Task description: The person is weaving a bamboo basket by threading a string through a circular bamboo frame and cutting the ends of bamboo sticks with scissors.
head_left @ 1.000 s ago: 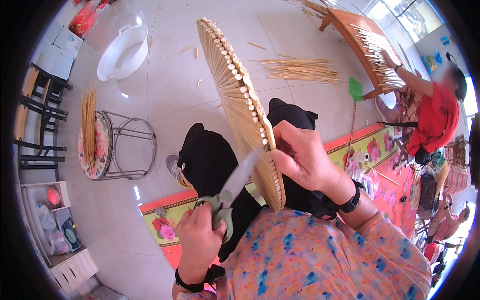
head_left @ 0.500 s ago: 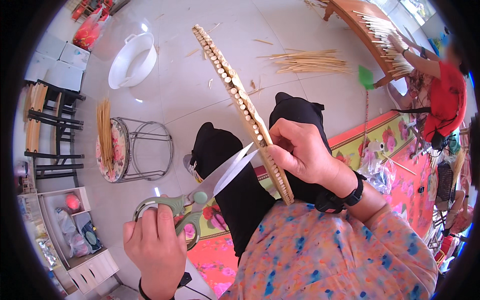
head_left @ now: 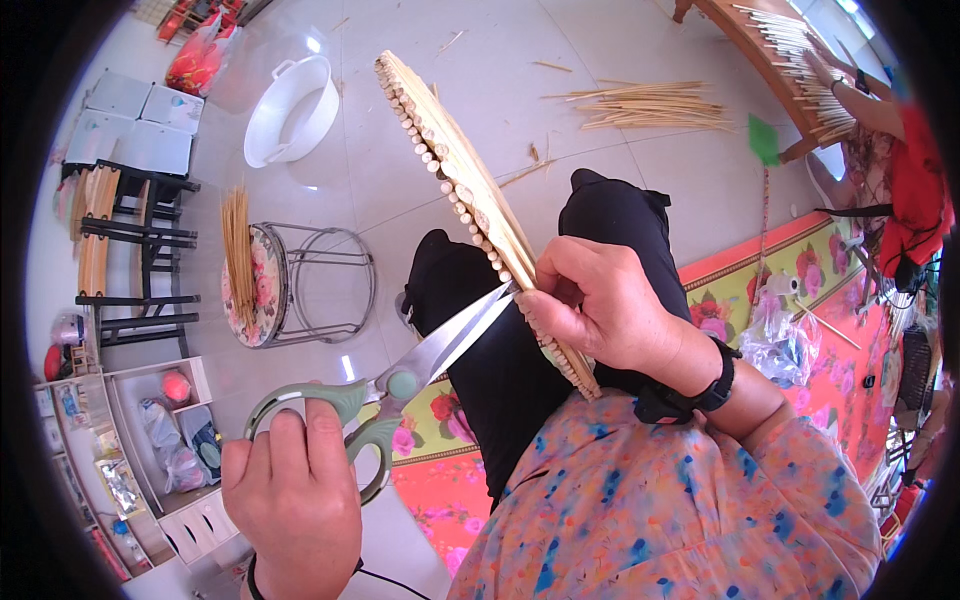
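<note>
My left hand is closed round the handles of scissors with pale green grips. Their blades, nearly together, point up and right, and the tips touch or almost touch the edge of a long, narrow straw-coloured piece. It looks like stalks bound side by side, with a row of round cut ends along its left edge. My right hand pinches this piece near its lower part, thumb close to the scissor tips. The piece slants over my knees, its lower end near my lap; my right fingers partly hide it.
Loose stalks lie on the tiled floor ahead, with scattered offcuts. Left are a white basin, a round stool bearing a stalk bundle, and shelves. At right, a person in red works at a wooden bench.
The scissor blades have drawn closer together at the edge of the stalk piece. That piece has turned, showing more of its face. The whole view has shifted slightly.
</note>
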